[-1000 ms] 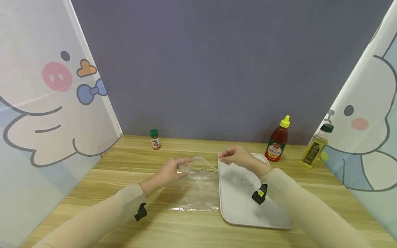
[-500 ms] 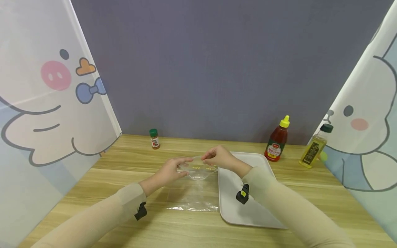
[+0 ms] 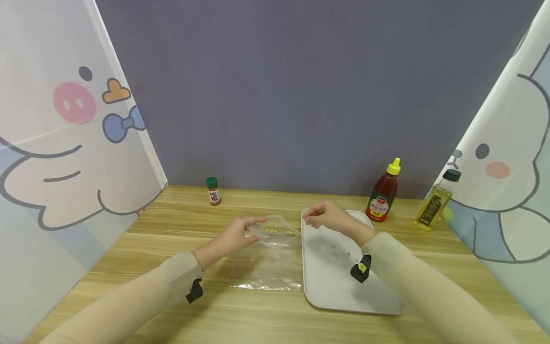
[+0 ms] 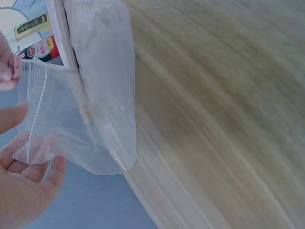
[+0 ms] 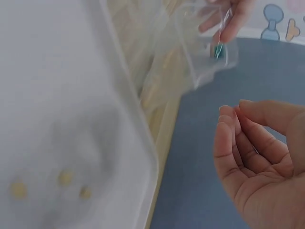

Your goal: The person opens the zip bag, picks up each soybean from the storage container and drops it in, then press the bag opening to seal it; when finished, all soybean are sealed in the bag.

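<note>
A wooden table (image 3: 249, 320) meets a plain grey wall (image 3: 275, 95), with cartoon-printed sheets (image 3: 43, 191) on both sides. At the table, a person's left hand (image 3: 234, 234) has thumb and fingers spread wide at the gaping mouth of a clear zip bag (image 3: 266, 270). The right hand (image 3: 331, 220) is over the tray's far left corner, thumb and fingertips drawn narrowly together; whether something small is between them I cannot tell. Small yellow bits (image 3: 272, 231) show in the bag, which lies just beside the white tray (image 3: 315, 286). A few round pieces (image 5: 65, 177) sit in the tray. Farther out stand a green-capped jar (image 3: 214, 192), left, and a ketchup bottle (image 3: 382, 198) and oil bottle (image 3: 435, 203), right.
</note>
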`<state>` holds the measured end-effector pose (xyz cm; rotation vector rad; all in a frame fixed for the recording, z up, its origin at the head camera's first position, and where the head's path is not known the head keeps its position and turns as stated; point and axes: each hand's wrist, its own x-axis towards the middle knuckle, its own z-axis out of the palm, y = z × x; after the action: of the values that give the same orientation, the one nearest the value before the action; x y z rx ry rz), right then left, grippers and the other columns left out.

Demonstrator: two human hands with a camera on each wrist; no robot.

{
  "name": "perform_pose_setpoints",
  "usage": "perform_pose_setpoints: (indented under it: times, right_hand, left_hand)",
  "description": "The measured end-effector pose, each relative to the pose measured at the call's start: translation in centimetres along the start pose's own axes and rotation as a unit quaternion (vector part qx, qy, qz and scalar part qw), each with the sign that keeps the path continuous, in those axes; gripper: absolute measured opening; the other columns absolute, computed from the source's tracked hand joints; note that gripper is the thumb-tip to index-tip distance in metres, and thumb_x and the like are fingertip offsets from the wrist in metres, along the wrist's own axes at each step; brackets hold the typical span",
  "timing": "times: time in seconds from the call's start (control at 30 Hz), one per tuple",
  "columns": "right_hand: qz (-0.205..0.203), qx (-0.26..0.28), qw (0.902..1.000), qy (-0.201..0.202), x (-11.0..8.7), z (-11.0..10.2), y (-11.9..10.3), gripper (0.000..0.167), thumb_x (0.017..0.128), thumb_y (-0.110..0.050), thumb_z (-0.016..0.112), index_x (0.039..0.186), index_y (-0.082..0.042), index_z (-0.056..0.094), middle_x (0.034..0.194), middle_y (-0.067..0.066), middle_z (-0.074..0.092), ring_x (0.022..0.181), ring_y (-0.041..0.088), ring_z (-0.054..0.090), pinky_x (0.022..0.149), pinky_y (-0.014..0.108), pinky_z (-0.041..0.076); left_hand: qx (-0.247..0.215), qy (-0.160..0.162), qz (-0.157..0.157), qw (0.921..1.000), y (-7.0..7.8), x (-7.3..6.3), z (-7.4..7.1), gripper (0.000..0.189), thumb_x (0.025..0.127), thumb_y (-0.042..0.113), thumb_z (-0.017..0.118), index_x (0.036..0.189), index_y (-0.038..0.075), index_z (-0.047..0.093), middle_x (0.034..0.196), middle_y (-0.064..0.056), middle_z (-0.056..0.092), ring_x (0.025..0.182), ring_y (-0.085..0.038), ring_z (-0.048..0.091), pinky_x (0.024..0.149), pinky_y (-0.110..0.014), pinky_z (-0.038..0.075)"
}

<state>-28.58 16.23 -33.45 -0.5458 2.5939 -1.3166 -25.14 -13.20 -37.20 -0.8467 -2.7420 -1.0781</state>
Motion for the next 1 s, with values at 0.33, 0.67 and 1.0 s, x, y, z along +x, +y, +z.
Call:
perform_pose_setpoints:
  times: [0.33,0.67,1.0]
  right_hand:
    - [0.051,-0.06,0.9969,-0.007,-1.8,-2.3,3.9,0.022,0.089,-0.013,0.069,0.105,0.001,0.071,0.091,0.007,0.073,0.075,0.013,0.062,0.08,0.043,0.057]
    - [0.083,-0.086,0.9923,-0.031,-3.1,-2.1,6.2,0.014,0.083,-0.007,0.072,0.097,-0.002,0.073,0.088,0.005,0.07,0.076,0.014,0.055,0.07,0.026,0.052]
    - [0.093,-0.085,0.9912,-0.042,-2.7,-1.9,7.6,0.011,0.081,-0.008,0.075,0.091,-0.003,0.072,0.076,0.0,0.063,0.07,0.012,0.051,0.063,0.024,0.047]
  left_hand:
    - [0.006,0.006,0.002,1.0,-0.1,0.0,0.0,0.051,0.084,0.008,0.074,0.132,0.008,0.058,0.128,-0.012,0.064,0.109,-0.029,0.064,0.09,-0.042,0.055]
    - [0.003,0.001,0.005,1.0,-0.5,-0.1,0.1,0.051,0.084,0.007,0.073,0.133,0.006,0.057,0.131,-0.011,0.062,0.11,-0.03,0.064,0.09,-0.042,0.055]
    - [-0.013,0.0,-0.002,0.9999,-0.8,-0.2,0.1,0.051,0.083,0.005,0.073,0.132,0.007,0.058,0.131,-0.012,0.062,0.114,-0.032,0.062,0.092,-0.046,0.053]
